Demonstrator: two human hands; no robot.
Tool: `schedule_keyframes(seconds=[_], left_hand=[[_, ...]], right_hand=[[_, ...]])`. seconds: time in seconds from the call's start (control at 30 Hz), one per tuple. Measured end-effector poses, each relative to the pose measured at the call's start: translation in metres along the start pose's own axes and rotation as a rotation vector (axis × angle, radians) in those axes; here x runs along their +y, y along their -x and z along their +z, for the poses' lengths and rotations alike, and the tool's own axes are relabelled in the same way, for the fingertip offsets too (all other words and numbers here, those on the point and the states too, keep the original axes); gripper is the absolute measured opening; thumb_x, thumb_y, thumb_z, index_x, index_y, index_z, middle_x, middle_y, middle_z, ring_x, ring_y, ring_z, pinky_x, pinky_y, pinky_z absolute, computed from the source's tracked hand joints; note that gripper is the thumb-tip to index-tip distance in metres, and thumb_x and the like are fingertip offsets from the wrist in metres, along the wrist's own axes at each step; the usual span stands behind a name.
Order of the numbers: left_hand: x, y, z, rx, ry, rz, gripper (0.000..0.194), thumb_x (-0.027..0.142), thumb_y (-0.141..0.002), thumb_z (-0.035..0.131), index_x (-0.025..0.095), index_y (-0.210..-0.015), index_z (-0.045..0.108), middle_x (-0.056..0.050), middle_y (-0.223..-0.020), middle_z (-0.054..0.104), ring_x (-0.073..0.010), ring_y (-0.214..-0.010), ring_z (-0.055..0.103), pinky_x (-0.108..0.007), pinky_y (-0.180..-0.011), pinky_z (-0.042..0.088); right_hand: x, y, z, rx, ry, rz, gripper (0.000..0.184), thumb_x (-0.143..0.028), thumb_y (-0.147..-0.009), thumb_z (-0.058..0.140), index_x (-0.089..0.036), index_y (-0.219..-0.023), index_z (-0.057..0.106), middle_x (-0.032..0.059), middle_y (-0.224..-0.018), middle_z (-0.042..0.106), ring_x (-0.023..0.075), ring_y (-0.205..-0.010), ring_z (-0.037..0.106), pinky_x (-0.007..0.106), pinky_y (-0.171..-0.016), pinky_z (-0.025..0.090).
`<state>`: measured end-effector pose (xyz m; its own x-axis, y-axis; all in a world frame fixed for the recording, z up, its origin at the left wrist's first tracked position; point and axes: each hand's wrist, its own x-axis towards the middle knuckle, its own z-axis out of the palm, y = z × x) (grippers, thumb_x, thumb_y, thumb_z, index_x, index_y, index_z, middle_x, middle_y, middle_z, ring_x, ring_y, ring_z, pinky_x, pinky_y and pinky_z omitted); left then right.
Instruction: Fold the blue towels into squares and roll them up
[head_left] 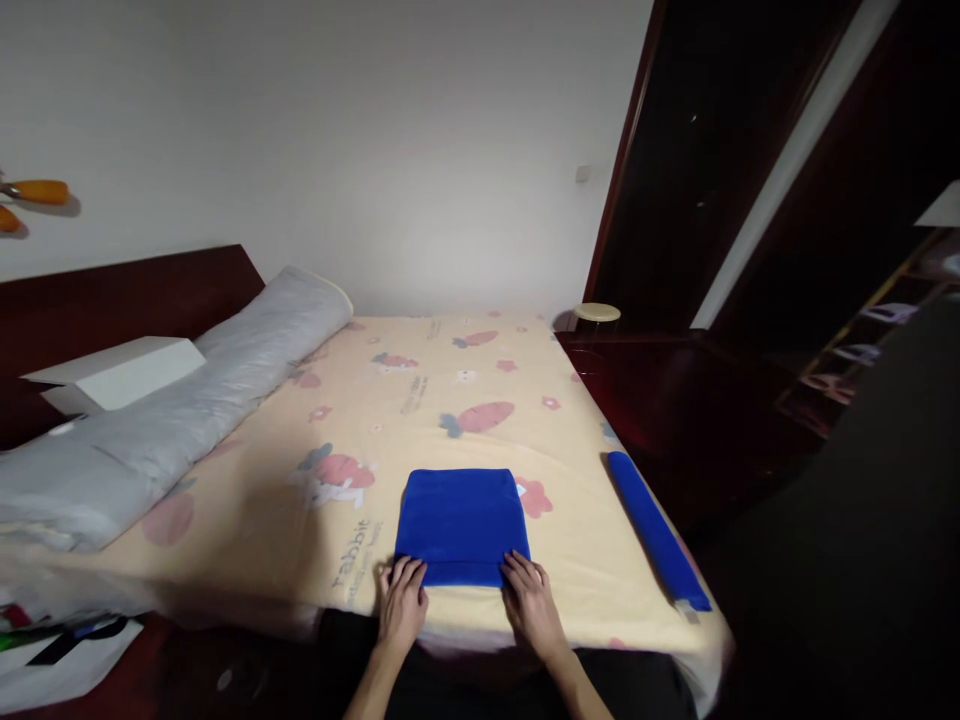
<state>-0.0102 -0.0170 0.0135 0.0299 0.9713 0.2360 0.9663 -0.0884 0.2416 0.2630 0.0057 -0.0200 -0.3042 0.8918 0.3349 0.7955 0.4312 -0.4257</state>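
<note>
A blue towel-like cloth [465, 515], folded into a flat rectangle, lies on the bed near its front edge. A narrow fold runs along its near side. My left hand [403, 590] grips the near left corner, fingers curled over the top. At the near right corner, my right hand [529, 592] holds the fold in the same way; both thumbs are mostly hidden. Off to the right, apart from both hands, a second blue cloth [656, 530] forms a long narrow roll along the bed's right side, with a pale tag at its near end.
Carrot and rabbit prints cover the yellow bedsheet [420, 420]. A grey rolled quilt [225, 400] lies along the dark headboard [135, 290], with a white box [127, 372] beside it. A round stool [596, 312] stands beyond the far right corner. A white bag [75, 665] is on the floor at left.
</note>
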Motion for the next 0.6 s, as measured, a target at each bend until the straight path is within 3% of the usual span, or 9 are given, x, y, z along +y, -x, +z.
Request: schedule_keyframes(seconds=[0.3, 0.6], left_hand=[[0.003, -0.013, -0.010, -0.076, 0.022, -0.041, 0.045, 0.000, -0.075, 0.045, 0.029, -0.101, 0.068, -0.001, -0.106, 0.069, -0.0187, -0.111, 0.059, -0.040, -0.106, 0.033], [0.007, -0.023, 0.001, -0.131, -0.031, -0.209, 0.035, 0.004, -0.076, 0.045, 0.021, -0.090, 0.073, -0.010, -0.103, 0.074, -0.0279, -0.111, 0.060, -0.051, -0.105, 0.028]], right_hand=[[-0.006, -0.007, -0.012, 0.013, 0.045, -0.015, 0.033, -0.013, -0.086, 0.045, -0.023, -0.112, 0.064, 0.0078, -0.108, 0.067, 0.0228, -0.102, 0.058, 0.041, -0.097, 0.034], [-0.023, -0.022, -0.033, -0.192, 0.099, 0.089, 0.019, -0.016, -0.076, 0.047, -0.020, -0.083, 0.065, 0.0062, -0.090, 0.067, 0.0231, -0.092, 0.057, 0.036, -0.087, 0.036]])
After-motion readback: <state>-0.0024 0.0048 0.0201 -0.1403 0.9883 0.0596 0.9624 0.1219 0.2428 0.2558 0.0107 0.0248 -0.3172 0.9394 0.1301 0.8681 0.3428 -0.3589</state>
